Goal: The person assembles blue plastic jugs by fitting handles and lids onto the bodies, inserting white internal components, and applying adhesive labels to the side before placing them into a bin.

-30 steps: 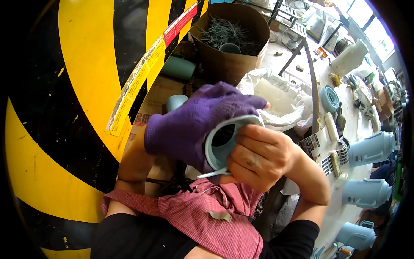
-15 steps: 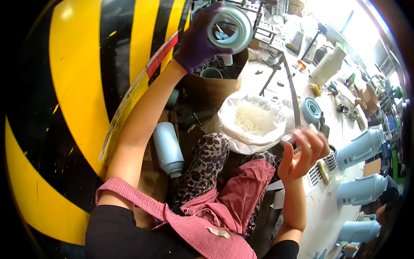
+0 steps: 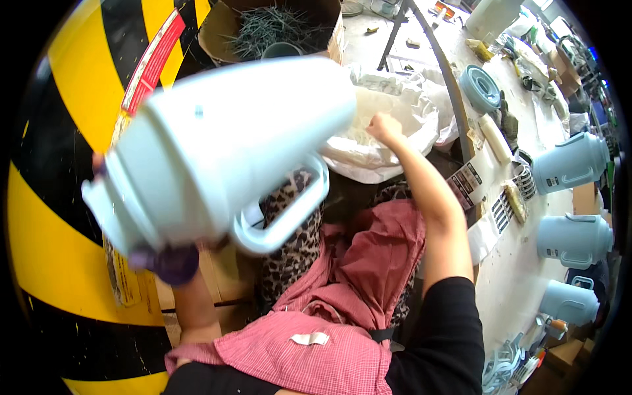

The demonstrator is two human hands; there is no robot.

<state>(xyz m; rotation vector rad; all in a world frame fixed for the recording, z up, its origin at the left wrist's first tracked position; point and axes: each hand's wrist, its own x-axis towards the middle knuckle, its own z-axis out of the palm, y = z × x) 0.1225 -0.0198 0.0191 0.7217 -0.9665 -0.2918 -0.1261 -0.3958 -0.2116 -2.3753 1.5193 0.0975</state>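
Observation:
A large pale-blue thermos jug [image 3: 263, 118] lies tilted on its side in the air, slightly blurred, its handle [image 3: 289, 220] toward my lap. My left hand [image 3: 170, 262], in a purple glove, grips its narrower end from below; most of the fingers are hidden behind the jug. At the mouth of a white plastic bag [image 3: 368, 172], my bare right hand [image 3: 384, 126] has its fingers curled closed. Whatever they may hold is too small to see. Pale translucent rings [image 3: 411, 108] fill the bag.
A cardboard box [image 3: 334, 41] with thin dark metal pieces [image 3: 273, 29] stands beyond the jug. On the right-hand table are several blue jugs [image 3: 571, 164], a round blue part [image 3: 480, 87] and label sheets [image 3: 466, 184]. A yellow-and-black striped surface [image 3: 72, 118] rises at left.
My left hand has come down and nearer, and the jug it holds has swung from end-on to sideways. My right hand has moved from the table edge to the bag, its fingers now closed.

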